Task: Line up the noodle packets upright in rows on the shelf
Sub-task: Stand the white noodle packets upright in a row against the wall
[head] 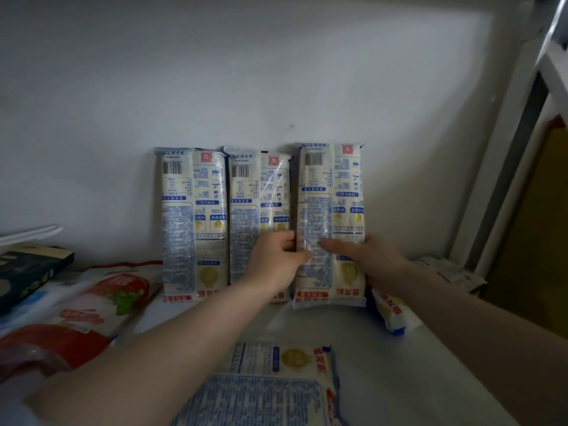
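Three packets upright against back wall (pixel 276 72) of shelf (pixel 384 364), print upside down. Left packet (pixel 193 222) and middle packet (pixel 258 210) side by side. Right packet (pixel 330 216) just beside middle, gripped at both edges: left hand (pixel 278 256) on left edge, right hand (pixel 365 256) on right edge. Two more packets (pixel 276 385) flat in foreground. Red bags (pixel 92 309) at left.

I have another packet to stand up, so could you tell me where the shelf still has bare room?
Bare shelf lies before the held packet and against the wall left of the leftmost packet. Red bags crowd the left; flat packets crowd the front.
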`<state>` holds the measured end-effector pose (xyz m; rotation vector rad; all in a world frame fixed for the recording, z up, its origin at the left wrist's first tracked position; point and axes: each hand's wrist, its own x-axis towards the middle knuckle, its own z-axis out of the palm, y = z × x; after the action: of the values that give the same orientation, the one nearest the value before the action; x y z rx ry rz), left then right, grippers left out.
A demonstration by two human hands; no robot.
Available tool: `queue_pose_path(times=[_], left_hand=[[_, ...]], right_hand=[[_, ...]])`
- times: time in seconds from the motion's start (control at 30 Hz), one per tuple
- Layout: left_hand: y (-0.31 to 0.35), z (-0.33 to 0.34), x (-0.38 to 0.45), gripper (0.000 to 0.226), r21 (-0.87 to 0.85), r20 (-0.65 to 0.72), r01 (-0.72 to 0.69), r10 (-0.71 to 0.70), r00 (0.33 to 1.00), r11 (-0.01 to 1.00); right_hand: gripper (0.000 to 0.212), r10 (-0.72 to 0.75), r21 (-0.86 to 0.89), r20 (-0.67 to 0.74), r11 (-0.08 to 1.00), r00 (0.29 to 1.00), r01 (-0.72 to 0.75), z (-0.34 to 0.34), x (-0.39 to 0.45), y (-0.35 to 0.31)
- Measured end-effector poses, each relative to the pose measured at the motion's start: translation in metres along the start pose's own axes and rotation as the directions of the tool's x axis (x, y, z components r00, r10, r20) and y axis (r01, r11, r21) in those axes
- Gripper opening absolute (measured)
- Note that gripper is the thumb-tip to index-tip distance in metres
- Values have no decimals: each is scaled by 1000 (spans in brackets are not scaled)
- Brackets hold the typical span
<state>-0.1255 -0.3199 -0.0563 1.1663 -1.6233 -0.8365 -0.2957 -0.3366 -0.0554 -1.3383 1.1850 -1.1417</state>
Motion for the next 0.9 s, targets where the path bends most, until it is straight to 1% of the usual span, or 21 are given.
queue_pose_path(times=[0.1,0.2,0.27,0.33,0.4,0.47,0.53,0.73,0.9], left_hand=[[-11,1,1,12,125,-60,-11,19,998,992],[-15,3,-2,8,186,-98,-16,35,995,982],[-17,3,-4,12,244,-129,-24,57,990,970],[-17,2,-9,21,294,-137,-29,73,988,955],[-19,-1,-13,21,352,-95,-22,59,994,936],[-20,-3,-17,13,401,-19,9,-1,1000,916],[-20,-3,-18,9,410,13,31,-40,999,911],[-20,1,-13,7,424,-69,35,-6,998,905],[-19,-1,-9,21,482,-83,66,-29,996,874]], right_hand=[[32,20,-12,-2,1000,1000,-20,8,5,8],[34,32,-78,-15,996,999,-33,11,6,9],[36,72,-113,40,991,997,-67,5,6,6],[33,142,-175,150,978,978,-115,-2,2,0],[34,192,-263,200,955,961,-136,-7,0,-2],[35,188,-308,171,943,967,-129,-8,-1,-1],[36,162,-320,128,940,978,-114,-6,0,0],[37,101,-353,36,932,994,-82,-3,5,3],[33,90,-389,24,918,996,-73,-2,8,2]])
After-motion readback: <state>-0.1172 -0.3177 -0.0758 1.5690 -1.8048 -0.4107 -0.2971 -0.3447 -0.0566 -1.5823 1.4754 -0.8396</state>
